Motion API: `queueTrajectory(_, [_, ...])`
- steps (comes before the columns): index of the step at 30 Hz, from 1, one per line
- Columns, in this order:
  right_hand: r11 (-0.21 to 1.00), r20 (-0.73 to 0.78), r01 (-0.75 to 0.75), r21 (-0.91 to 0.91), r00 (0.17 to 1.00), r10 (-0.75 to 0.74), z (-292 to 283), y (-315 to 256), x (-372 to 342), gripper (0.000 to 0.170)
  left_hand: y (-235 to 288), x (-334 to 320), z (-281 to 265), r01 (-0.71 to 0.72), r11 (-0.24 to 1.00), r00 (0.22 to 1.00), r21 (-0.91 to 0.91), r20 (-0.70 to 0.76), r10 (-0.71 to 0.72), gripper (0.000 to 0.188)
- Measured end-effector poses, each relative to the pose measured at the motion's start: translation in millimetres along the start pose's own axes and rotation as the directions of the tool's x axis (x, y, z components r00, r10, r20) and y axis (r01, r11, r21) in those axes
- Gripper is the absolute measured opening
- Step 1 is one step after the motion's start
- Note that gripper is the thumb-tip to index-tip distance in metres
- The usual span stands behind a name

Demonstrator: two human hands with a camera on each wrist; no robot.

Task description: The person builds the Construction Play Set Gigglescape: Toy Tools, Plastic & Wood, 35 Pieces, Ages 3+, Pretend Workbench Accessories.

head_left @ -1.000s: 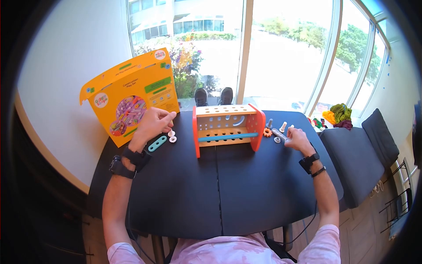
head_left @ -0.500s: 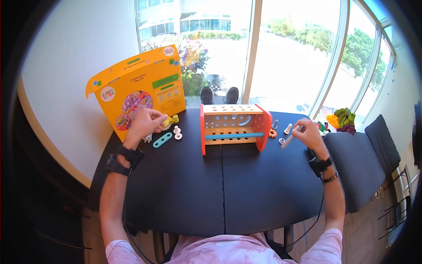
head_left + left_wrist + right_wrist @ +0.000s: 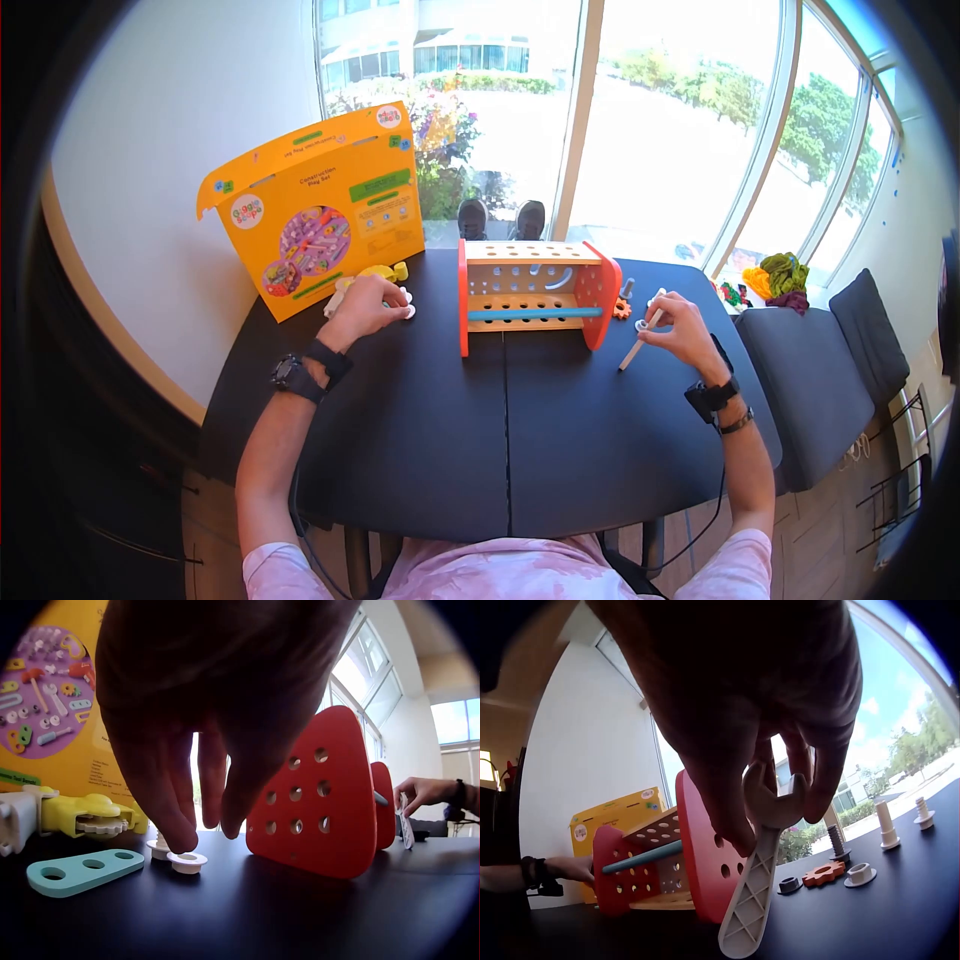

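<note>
My left hand [image 3: 362, 308] reaches down beside the yellow box. In the left wrist view its fingertips hang right at a small white flanged nut [image 3: 187, 862], with the thumb apart from it. Just behind stands a white bolt [image 3: 157, 851], partly hidden by a finger. A teal strip [image 3: 84, 871] with three holes lies beside them. My right hand [image 3: 682, 330] pinches a light grey toy wrench [image 3: 751, 900] near its open-ended head, handle slanting down over the table. Between the hands stands a wooden toy toolbox [image 3: 540, 250] with red sides and a blue rod [image 3: 530, 314].
A yellow play-set box [image 3: 320, 190] stands at the back left, yellow and white toy pieces [image 3: 90, 810] before it. Right of the toolbox are an orange gear [image 3: 824, 874], a grey nut [image 3: 789, 885], a white nut [image 3: 861, 875] and several bolts [image 3: 886, 825]. A grey chair [image 3: 805, 375] adjoins the table's right.
The right hand has lifted the wrench off the table and turned it handle-down toward me. The left hand rose slightly, then lowered and shifted right over the white nut and bolt.
</note>
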State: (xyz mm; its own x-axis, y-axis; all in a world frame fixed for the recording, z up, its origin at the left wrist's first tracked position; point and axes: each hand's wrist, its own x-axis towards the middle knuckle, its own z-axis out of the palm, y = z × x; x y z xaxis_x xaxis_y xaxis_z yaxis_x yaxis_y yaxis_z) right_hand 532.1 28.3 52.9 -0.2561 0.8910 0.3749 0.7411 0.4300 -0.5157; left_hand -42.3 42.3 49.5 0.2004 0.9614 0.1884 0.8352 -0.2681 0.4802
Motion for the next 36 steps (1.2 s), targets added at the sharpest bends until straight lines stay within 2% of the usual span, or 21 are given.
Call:
queueTrajectory(2, [0.998,0.041,-0.021,0.053,0.999,0.019,3,0,-2,0.037,-13,3,17,-0.217,0.969,0.973,0.121,-0.058,0.225,0.023])
queueTrajectory(5, [0.982,0.176,-0.157,0.1,0.975,0.138,2,-6,-3,0.05,-16,2,34,-0.264,0.931,0.953,0.252,-0.078,0.292,0.023])
queueTrajectory(8, [0.944,0.257,-0.264,0.2,0.944,0.209,6,-6,-4,0.067,-12,0,39,-0.233,0.904,0.965,0.358,-0.027,0.26,0.02])
queueTrajectory(11, [0.934,0.272,-0.312,0.172,0.927,0.26,9,-9,-4,0.077,-10,0,40,-0.175,0.92,0.98,0.35,-0.023,0.196,0.018])
queueTrajectory(14, [0.931,0.318,-0.348,0.111,0.9,0.298,23,12,1,0.083,-12,0,39,-0.176,0.933,0.982,0.315,-0.005,0.187,0.021])
queueTrajectory(17, [0.926,0.282,-0.361,0.106,0.904,0.321,39,19,2,0.079,6,-7,34,-0.277,0.93,0.935,0.244,-0.157,0.319,0.028])
queueTrajectory(20, [0.935,0.253,-0.353,0.038,0.909,0.333,39,7,2,0.076,53,-13,26,-0.185,0.97,0.965,-0.158,-0.216,0.149,0.045])
queueTrajectory(23, [0.981,0.188,-0.177,-0.082,0.964,0.19,49,17,2,0.066,106,-32,9,-0.306,0.913,0.936,-0.27,-0.261,0.237,0.06])
queueTrajectory(26, [0.975,0.173,-0.199,-0.102,0.961,0.215,45,-6,-4,0.056,115,-29,9,-0.408,0.911,0.896,-0.058,-0.218,0.388,0.062])
queueTrajectory(31, [0.936,0.167,-0.128,-0.327,0.967,0.19,40,-4,-18,0.053,98,-18,17,-0.438,0.899,0.868,0.008,-0.258,0.425,0.056])
queueTrajectory(32, [0.916,0.169,-0.122,-0.381,0.965,0.199,37,-6,-23,0.052,98,-18,17,-0.447,0.894,0.86,0.013,-0.268,0.434,0.055])
queueTrajectory(35, [0.866,0.192,-0.113,-0.488,0.953,0.232,30,-6,-36,0.047,103,-23,16,-0.372,0.899,0.903,-0.23,-0.312,0.294,0.052])
queueTrajectory(36, [0.859,0.199,-0.137,-0.493,0.944,0.265,27,-8,-38,0.044,98,-20,17,-0.385,0.899,0.884,-0.208,-0.365,0.294,0.05])
